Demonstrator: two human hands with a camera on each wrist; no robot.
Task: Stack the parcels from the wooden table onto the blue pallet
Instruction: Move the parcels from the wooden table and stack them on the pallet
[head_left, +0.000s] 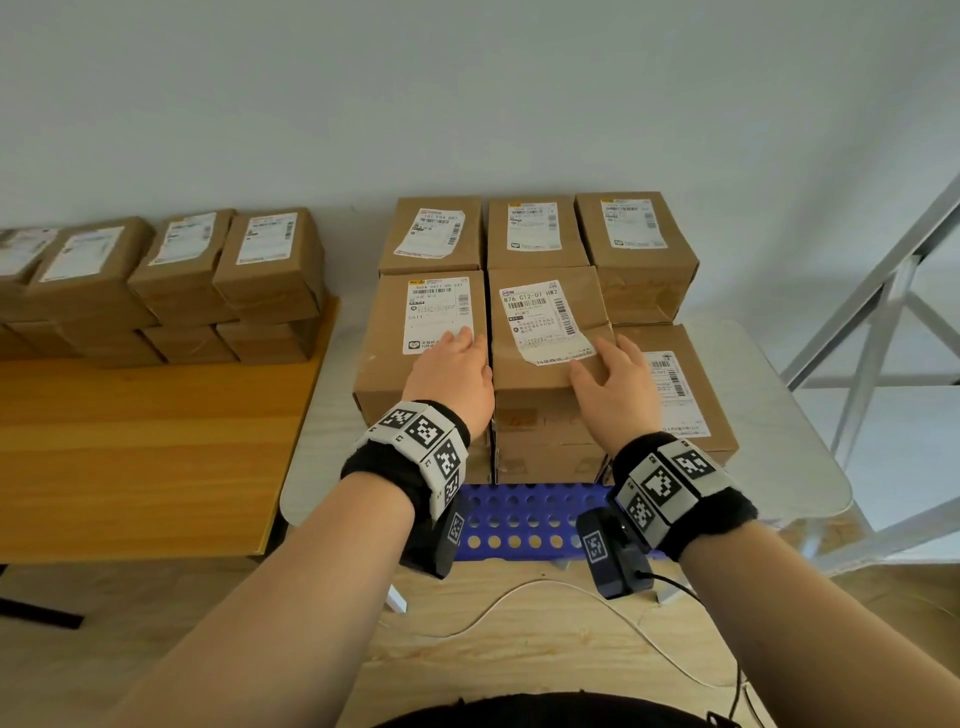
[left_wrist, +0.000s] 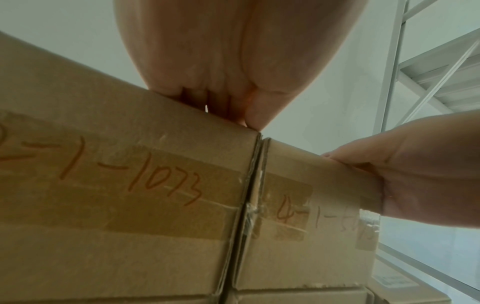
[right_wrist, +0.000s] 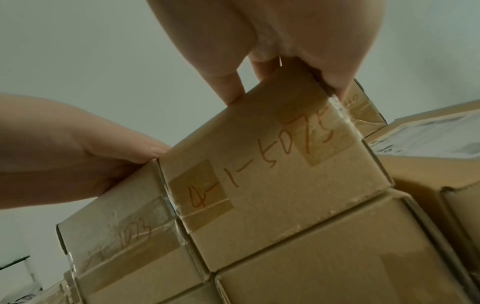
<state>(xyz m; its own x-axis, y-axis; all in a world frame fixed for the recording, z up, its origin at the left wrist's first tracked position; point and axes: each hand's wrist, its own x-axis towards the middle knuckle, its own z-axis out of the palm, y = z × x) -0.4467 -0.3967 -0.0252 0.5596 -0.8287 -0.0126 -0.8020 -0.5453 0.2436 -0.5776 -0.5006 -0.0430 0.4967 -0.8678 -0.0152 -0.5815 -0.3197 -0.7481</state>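
Brown labelled parcels are stacked in rows on the blue pallet (head_left: 519, 514). My left hand (head_left: 452, 364) lies flat on top of the front-left parcel (head_left: 400, 384), marked 1073 on its front (left_wrist: 130, 205), near its right edge. My right hand (head_left: 613, 374) is draped over the upper right edge of the front-middle parcel (head_left: 540, 431), marked 4-1-5075 (right_wrist: 272, 174). Its thumb rests on top and its fingers (right_wrist: 332, 82) reach down the right side. More parcels (head_left: 182, 280) stand two high on the wooden table (head_left: 145, 431) at the left.
The pallet sits on a pale round-cornered table (head_left: 810, 467). A lower parcel (head_left: 685, 405) lies right of the middle one. A grey metal rack (head_left: 883, 322) stands at the right. A white cable (head_left: 519, 597) runs over the floor below my arms.
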